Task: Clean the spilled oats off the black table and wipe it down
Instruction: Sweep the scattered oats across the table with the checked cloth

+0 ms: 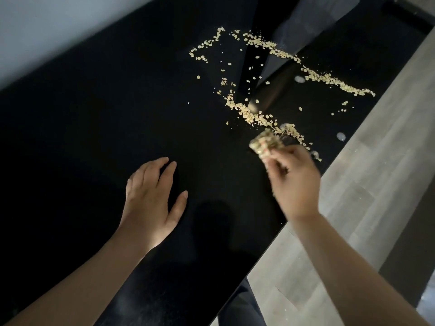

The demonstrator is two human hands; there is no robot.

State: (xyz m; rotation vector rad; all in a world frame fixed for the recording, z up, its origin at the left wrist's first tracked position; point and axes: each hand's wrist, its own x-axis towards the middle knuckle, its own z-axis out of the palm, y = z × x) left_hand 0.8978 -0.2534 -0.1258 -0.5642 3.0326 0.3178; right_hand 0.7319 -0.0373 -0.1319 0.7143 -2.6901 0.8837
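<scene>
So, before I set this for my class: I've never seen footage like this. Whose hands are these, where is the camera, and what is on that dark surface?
There is no machine here. One picture comes from a wide-angle camera worn on a person's head, looking forward and down at their own two bare hands.

The surface is a glossy black table beside a pale wood floor. Spilled oats lie on it in loose trails, mostly towards the far right side.

The left hand is open, palm down, flat over a bare part of the table, holding nothing. The right hand is blurred, so probably moving; its fingers pinch a small, speckled, oat-coloured thing near the closest trail. Whether that is a cloth, a sponge or a clump of oats is too blurred to tell.
</scene>
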